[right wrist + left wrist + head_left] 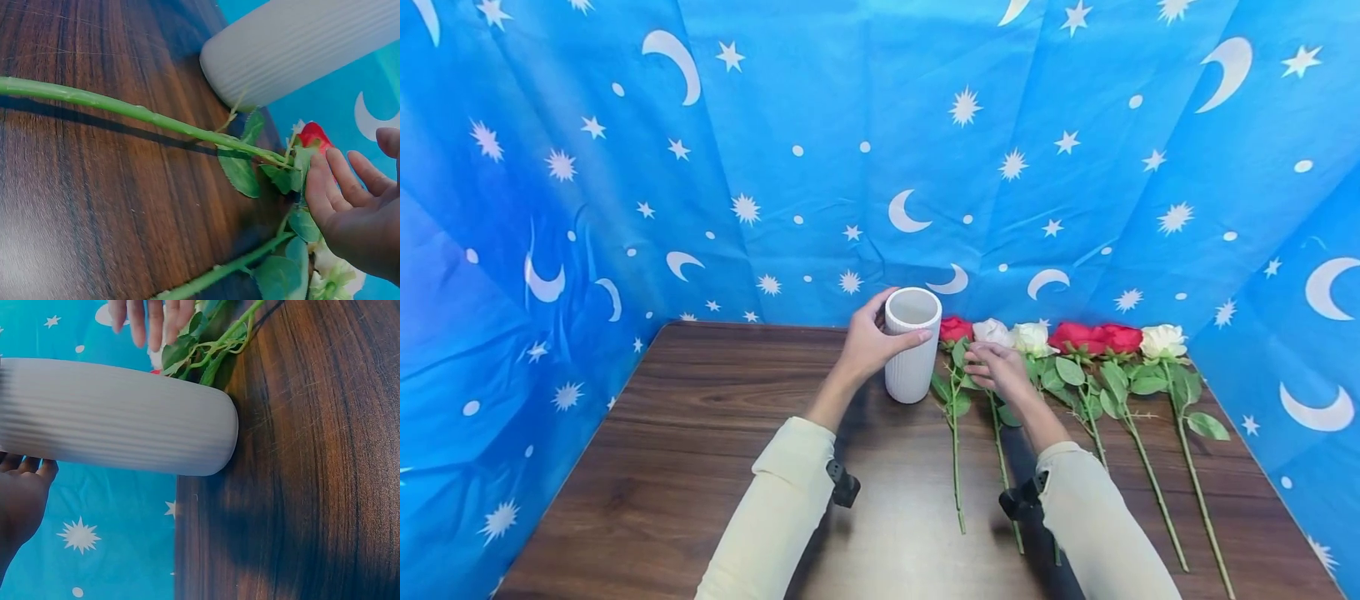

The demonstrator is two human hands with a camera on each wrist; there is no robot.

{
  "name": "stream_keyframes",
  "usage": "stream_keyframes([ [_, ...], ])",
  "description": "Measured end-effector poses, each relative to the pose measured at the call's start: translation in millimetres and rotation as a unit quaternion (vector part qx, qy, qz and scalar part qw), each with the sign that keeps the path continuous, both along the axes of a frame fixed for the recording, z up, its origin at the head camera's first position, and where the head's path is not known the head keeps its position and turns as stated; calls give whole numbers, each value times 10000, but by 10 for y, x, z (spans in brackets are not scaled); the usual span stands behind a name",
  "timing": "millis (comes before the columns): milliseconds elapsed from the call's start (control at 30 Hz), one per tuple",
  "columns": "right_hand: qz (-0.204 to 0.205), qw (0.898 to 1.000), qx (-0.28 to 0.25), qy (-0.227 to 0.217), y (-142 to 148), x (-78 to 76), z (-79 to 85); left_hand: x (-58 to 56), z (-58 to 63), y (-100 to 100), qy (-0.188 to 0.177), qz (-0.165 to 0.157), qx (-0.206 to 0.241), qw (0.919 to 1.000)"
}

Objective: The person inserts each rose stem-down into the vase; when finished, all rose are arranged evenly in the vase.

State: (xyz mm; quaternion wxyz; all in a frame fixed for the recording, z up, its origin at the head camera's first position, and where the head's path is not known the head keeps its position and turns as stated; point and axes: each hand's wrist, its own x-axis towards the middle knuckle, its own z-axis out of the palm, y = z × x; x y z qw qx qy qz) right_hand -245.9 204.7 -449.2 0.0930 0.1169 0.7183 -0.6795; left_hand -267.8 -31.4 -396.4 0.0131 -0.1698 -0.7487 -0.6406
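A white ribbed vase (910, 375) stands upright near the back of the table. My left hand (867, 343) grips it near the rim from the left, thumb across the front. My right hand (1002, 371) hovers over the upper stems just right of the vase, its fingers loosely extended and holding nothing. Closest to the vase lies a red rose (955, 328); the right wrist view shows its green stem (144, 114) and the fingers near its leaves. Beside it are a white rose (992, 332) and a cream rose (1032, 337), whose stems the right arm partly hides.
Farther right lie two red roses (1075, 336) and another cream rose (1163, 341), heads toward the back, stems toward the front. The dark wooden table (700, 433) meets a blue curtain (820, 100) with moons and stars behind and at both sides.
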Motion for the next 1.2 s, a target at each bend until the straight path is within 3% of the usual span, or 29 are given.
stream_keyframes([
  [300,-133,9984,446,-331,-162,-26,-121,-19,81,-28,-25,-64,-471,9989],
  [467,-100,9968,724,-314,-197,-58,-183,-37,95,-41,-10,-113,-400,9991],
  [533,-120,9939,1081,-203,-207,-67,-207,-44,99,-37,21,-135,-345,9993],
  [600,-122,9864,1642,-22,-221,-55,-220,-47,100,-31,33,-155,-310,9994],
  [767,-279,9538,2989,144,-265,-45,-272,-58,84,-29,52,-170,-274,9995],
  [1000,-361,9316,3617,35,-341,-77,-298,-62,58,-31,32,-86,-240,9997],
  [1200,-277,9234,3825,144,-326,-120,-366,-71,53,-19,39,-88,-169,9998],
])
